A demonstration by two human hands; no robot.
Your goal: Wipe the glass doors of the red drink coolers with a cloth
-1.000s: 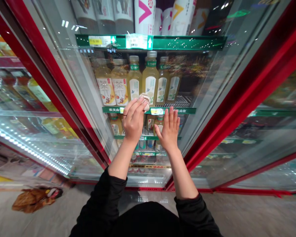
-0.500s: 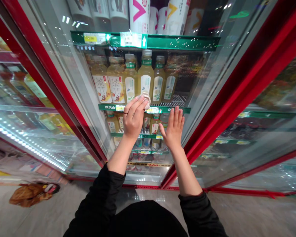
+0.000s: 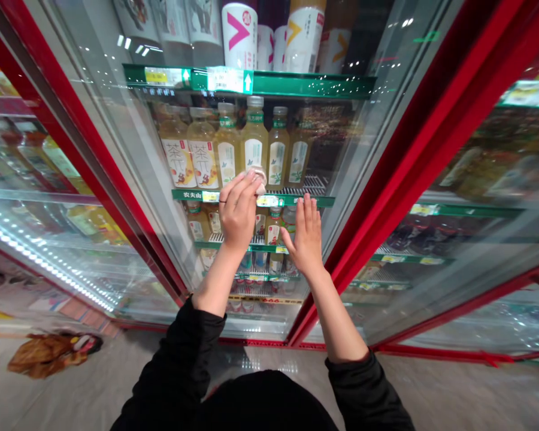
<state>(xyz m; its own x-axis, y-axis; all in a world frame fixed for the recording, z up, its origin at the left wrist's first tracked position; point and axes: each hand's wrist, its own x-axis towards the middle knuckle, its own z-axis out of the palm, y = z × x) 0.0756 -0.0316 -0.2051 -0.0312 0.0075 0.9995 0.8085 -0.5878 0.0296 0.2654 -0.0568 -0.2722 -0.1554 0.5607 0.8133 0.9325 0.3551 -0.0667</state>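
Note:
My left hand (image 3: 239,209) is closed on a crumpled whitish cloth (image 3: 259,178), which it presses to the glass door (image 3: 336,143) of a drinks cooler. The cloth covers the lower part of one bottle's label behind the glass. To the right, my right hand (image 3: 306,236) lies flat on the same door with its fingers stretched upward, holding nothing. Behind the pane stand several bottles of yellowish tea (image 3: 277,149) on a shelf with a green price strip (image 3: 188,195).
Red frames (image 3: 388,149) border the door on both sides. Neighbouring cooler doors show more bottles (image 3: 60,158) at left and right. A brown bundle (image 3: 49,354) lies on the grey floor (image 3: 130,383) at lower left. Larger bottles (image 3: 240,36) fill the upper shelf.
The view has shifted slightly, so shelves and hands appear a little further left. My left hand still holds the cloth to the glass near the same bottle; my right hand remains flat.

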